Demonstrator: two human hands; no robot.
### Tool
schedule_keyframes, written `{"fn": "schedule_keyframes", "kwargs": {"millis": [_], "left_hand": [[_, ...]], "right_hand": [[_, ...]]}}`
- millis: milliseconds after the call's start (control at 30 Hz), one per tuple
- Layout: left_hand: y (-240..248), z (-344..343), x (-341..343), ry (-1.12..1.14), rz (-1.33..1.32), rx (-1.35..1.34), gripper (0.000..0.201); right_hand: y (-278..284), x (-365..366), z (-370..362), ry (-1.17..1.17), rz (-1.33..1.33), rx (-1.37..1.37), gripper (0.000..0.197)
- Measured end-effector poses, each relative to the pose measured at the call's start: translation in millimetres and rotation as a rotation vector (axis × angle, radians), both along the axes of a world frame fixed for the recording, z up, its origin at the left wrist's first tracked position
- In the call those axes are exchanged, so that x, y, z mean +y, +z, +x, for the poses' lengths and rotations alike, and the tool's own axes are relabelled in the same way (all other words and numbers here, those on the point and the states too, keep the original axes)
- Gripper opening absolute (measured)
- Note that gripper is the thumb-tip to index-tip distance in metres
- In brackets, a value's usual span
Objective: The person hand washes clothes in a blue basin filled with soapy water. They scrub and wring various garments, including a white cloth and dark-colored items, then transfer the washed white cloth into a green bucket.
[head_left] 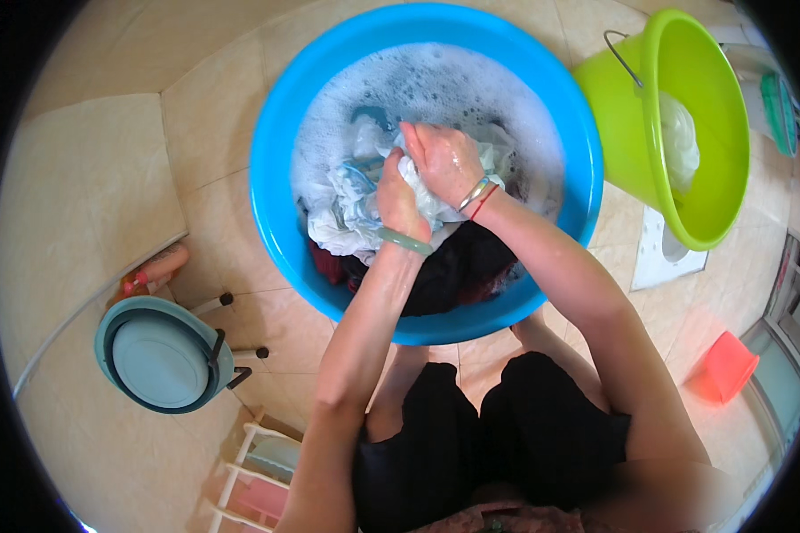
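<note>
White cloth [331, 224] bunched in blue basin [274, 222], btwn L hand [402, 197] & R hand [446, 166], pressed together, fingers curled round it, amid suds [458, 84]. Prob. rub/squeeze step; next move calls for firm grip, w/in rim. Green bucket [615, 120] just beside basin's R edge; more room L.

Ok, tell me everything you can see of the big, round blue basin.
The blue basin looks like smooth, glossy plastic, with a broad rim and no handles showing. It sits upright on the beige tiled floor in front of the person. Foamy water covers its far part; wet white cloth and dark cloth lie nearer. The left hand and right hand grip the white cloth inside it. Whether it touches the lime-green bucket at its right is unclear.
</note>
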State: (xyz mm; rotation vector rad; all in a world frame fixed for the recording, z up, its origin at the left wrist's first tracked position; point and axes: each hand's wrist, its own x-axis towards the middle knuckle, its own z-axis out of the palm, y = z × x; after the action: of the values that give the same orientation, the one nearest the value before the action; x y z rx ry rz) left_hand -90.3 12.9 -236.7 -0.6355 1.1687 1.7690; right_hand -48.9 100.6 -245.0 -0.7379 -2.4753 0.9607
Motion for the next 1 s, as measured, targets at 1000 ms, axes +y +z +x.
{"fn": "schedule_keyframes", "kwargs": {"millis": [1000], "left_hand": [[8,5,0,0.048,-0.061,-0.114,0.021]], "right_hand": [[-19,2,-1,0.010,0.010,-0.042,0.031]]}}
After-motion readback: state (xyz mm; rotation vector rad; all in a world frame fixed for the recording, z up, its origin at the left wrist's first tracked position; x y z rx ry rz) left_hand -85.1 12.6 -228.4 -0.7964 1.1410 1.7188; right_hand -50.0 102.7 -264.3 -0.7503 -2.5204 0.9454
